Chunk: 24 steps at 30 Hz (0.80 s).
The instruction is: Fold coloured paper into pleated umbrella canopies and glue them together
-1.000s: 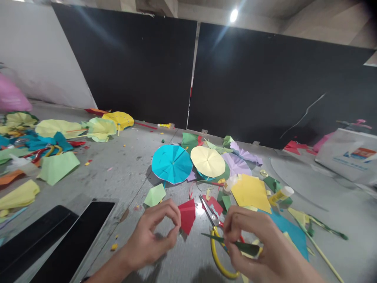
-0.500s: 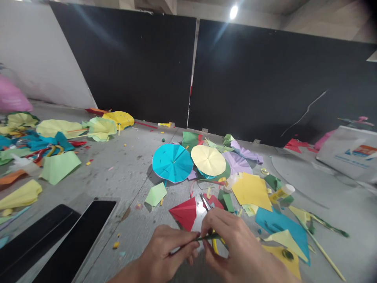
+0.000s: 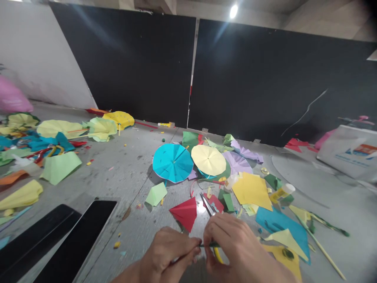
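Between my two hands runs a thin dark green paper strip (image 3: 209,245), tightly rolled or folded as far as it shows. My left hand (image 3: 172,251) pinches one end with thumb and forefinger. Close beside it, my right hand (image 3: 232,245) pinches the other end, and its fingers hide much of the strip. Under the right hand lie yellow-handled scissors (image 3: 207,205), blades pointing away. A folded red paper piece (image 3: 186,214) lies just beyond my hands. Farther off rest a blue pleated paper disc (image 3: 172,163) and a cream paper disc (image 3: 208,160).
Two dark phone-like slabs (image 3: 79,239) lie at the left front. Yellow paper (image 3: 252,191), a glue stick (image 3: 282,193) and blue paper (image 3: 279,228) lie to the right. Paper scraps are heaped far left. A black panel (image 3: 265,82) closes off the back; a white bag (image 3: 349,153) stands right.
Both hands have dropped slightly towards me, still pinching the green strip. The strip now lies more level, and more of the scissor blades shows.
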Each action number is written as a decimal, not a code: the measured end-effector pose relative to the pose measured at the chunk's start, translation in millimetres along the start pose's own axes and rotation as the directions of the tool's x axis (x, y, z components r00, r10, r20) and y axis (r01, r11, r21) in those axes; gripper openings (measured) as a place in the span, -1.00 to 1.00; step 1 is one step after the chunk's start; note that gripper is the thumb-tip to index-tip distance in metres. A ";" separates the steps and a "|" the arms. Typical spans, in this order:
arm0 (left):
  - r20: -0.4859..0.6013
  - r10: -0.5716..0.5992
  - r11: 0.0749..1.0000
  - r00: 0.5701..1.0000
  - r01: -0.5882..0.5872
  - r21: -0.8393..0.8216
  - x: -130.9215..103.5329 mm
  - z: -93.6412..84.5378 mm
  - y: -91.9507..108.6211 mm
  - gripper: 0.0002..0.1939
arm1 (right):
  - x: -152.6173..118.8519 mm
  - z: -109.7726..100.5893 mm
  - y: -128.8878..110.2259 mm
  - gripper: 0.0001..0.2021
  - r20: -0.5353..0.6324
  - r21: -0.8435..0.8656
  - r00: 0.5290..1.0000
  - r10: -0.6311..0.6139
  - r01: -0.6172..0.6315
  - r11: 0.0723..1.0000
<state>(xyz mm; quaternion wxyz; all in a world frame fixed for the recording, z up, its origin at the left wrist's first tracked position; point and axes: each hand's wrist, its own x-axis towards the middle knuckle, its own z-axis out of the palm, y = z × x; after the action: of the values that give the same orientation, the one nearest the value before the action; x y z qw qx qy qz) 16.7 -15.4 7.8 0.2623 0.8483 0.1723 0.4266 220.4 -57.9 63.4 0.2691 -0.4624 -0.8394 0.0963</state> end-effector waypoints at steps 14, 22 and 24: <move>-0.001 -0.082 0.997 0.997 0.082 -0.008 1.9 -2.6 -1.2 -0.89 | -2.0 1.6 6.3 -0.69 -0.009 -0.002 1.000 0.008 -0.008 1.000; 0.053 -0.208 0.976 0.977 0.210 -0.049 6.6 -10.0 0.0 -0.79 | 4.6 -14.2 6.5 -0.83 0.082 0.055 0.995 0.051 -0.056 0.997; 0.030 -0.174 0.984 0.984 0.175 -0.027 5.0 -10.0 -0.2 -0.82 | 6.5 -16.5 6.7 -0.85 0.106 0.055 0.992 0.069 -0.076 0.996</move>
<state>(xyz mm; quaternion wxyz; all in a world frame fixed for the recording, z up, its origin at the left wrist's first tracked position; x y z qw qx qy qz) 11.4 -9.6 15.8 0.3134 0.8317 0.2361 0.3927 231.4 -50.2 76.9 0.2351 -0.4788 -0.8316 0.1548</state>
